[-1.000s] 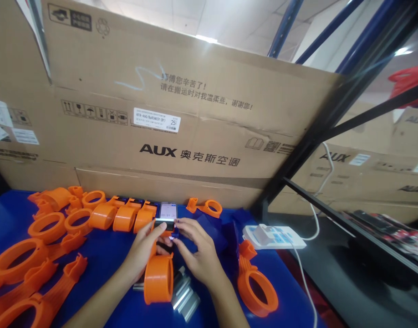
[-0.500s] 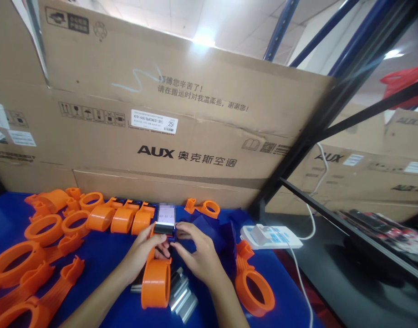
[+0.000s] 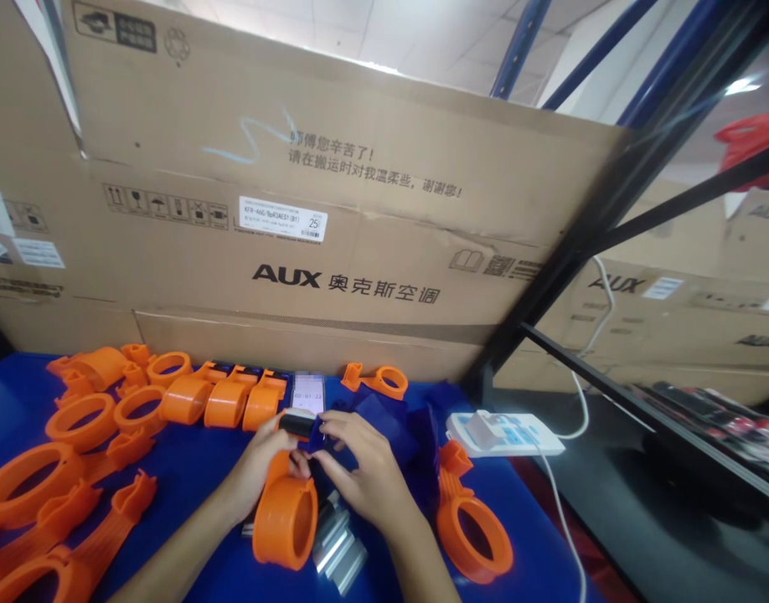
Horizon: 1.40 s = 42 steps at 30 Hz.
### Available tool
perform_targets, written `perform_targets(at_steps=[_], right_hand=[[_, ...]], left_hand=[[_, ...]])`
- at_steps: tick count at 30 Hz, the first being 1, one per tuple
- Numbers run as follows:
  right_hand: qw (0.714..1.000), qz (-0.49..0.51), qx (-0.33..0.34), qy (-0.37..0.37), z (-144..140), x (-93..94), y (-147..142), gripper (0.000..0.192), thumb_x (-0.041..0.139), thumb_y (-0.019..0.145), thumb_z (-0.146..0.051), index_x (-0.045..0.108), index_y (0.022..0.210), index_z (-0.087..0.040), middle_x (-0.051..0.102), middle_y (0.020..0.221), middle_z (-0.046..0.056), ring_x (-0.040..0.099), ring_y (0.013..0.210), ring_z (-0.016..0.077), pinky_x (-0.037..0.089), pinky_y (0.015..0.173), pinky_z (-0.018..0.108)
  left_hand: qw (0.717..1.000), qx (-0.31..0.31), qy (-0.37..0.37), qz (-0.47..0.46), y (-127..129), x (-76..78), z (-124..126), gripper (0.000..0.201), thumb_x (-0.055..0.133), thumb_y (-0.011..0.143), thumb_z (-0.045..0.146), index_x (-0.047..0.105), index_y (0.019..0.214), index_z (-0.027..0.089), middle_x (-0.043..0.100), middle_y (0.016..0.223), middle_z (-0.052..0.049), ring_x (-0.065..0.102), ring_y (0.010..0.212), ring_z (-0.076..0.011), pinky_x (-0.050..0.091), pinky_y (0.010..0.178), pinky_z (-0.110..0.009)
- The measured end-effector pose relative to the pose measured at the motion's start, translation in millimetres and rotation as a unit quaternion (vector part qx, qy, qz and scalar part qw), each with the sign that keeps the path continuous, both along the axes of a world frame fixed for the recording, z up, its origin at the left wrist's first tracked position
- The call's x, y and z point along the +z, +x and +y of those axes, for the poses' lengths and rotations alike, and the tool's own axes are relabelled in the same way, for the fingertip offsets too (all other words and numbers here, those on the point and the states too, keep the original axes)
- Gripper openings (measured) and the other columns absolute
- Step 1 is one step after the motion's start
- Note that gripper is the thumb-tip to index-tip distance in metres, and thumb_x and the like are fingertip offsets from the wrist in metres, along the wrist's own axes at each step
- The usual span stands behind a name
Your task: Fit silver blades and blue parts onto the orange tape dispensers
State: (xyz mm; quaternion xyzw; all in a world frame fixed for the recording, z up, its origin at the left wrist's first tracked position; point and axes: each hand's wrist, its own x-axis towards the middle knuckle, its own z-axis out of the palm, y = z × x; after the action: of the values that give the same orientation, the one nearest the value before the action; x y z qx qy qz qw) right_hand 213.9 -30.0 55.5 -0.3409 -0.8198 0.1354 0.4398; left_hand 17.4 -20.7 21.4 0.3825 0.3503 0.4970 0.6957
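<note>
An orange tape dispenser hangs upright in my left hand, its ring toward me. The fingers of that hand wrap round the dispenser's head, just below a black roller. At the roller's right end is a dark blue piece. My right hand pinches this blue piece between thumb and fingers. Its exact shape is partly hidden by the fingertips. Beneath the hands lie several silvery metal strips on the blue table cover. A phone with a running timer stands just behind the hands.
Several orange dispensers spread over the left side; some at the back carry dark heads. Another orange dispenser lies at right, one more at the back. A white power strip with cable borders the right edge. A large cardboard box walls the back.
The dispenser's ring has turned, so its opening shows more. The dark blue piece at the roller's right end is now more visible, tilted up in my right fingers.
</note>
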Motion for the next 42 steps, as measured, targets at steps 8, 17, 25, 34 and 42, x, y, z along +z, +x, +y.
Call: perform_targets(at_steps=[8,17,25,34,42], right_hand=[[0.997,0.062,0.028,-0.031,-5.3,7.3,-2.9,0.027,0.072,0.092,-0.028,0.068,0.118,-0.026,0.075,0.12,0.011,0.071,0.11,0.0281,0.056,0.099,0.046],[0.964,0.146,0.085,-0.205,-8.0,-1.0,-14.3,0.043,0.062,0.098,-0.05,0.056,0.134,-0.027,0.069,0.117,0.008,0.07,0.092,0.0222,0.06,0.08,0.035],[0.95,0.234,0.035,-0.204,-3.1,-4.3,-16.6,0.032,0.069,0.093,-0.038,0.056,0.119,-0.023,0.066,0.095,0.004,0.062,0.084,0.0194,0.054,0.076,0.031],[0.918,0.307,0.049,-0.247,-4.5,-6.1,-22.0,0.035,0.08,0.084,-0.045,0.057,0.1,-0.024,0.06,0.085,-0.001,0.057,0.075,0.016,0.05,0.069,0.027],[0.885,0.404,-0.148,-0.181,15.5,-2.6,10.9,0.042,0.05,0.1,-0.057,0.066,0.112,-0.02,0.074,0.095,0.01,0.068,0.085,0.0257,0.054,0.073,0.038]], left_hand=[[1.0,-0.021,0.004,-0.015,0.5,14.2,-8.1,0.073,0.086,0.074,0.028,0.059,0.142,0.023,0.072,0.071,-0.003,0.066,0.058,-0.018,0.054,0.062,-0.028],[0.993,-0.092,-0.006,-0.068,1.4,21.5,-22.8,0.094,0.087,0.073,0.03,0.041,0.155,0.037,0.077,0.105,-0.009,0.078,0.082,-0.0298,0.061,0.075,-0.04],[0.991,-0.004,0.126,0.034,12.6,25.1,-14.8,0.047,0.085,0.079,0.025,0.076,0.125,0.024,0.075,0.125,-0.011,0.062,0.128,-0.0346,0.048,0.109,-0.04],[0.983,-0.019,0.164,0.082,8.4,19.2,-13.3,0.041,0.083,0.081,0.03,0.077,0.12,0.02,0.077,0.124,-0.01,0.067,0.12,-0.0341,0.052,0.106,-0.043],[0.993,0.046,-0.037,-0.104,1.3,21.6,-6.0,0.063,0.073,0.082,0.055,0.065,0.13,0.015,0.081,0.087,-0.013,0.079,0.077,-0.0337,0.063,0.064,-0.041]])
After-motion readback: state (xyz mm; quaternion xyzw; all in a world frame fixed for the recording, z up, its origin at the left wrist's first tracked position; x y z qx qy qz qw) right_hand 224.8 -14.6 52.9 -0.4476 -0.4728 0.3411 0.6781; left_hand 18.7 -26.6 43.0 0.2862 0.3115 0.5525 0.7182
